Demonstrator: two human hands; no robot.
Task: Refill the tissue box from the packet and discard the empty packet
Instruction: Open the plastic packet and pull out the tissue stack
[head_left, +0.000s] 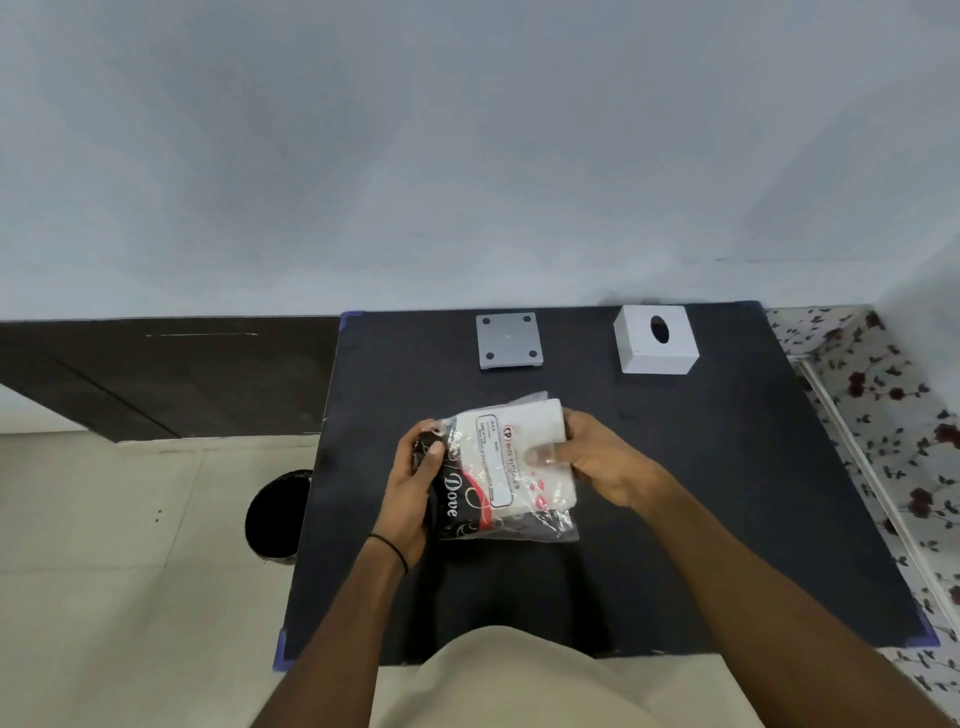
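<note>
Both hands hold a clear plastic tissue packet (506, 467) over the middle of the black table (727, 493). The packet has black and pink print and a stack of white tissues inside. My left hand (415, 488) grips its left, printed end. My right hand (597, 460) grips its right side, thumb on top of the tissues. The white tissue box (655, 340), with an oval slot on top, stands at the table's far right. Its grey square base plate (510, 340), with four round feet, lies apart at the far middle.
A black round bin (278, 514) stands on the tiled floor left of the table. A dark wall panel runs behind at the left. A floral-patterned surface (893, 441) lies along the right side. My lap shows at the table's near edge.
</note>
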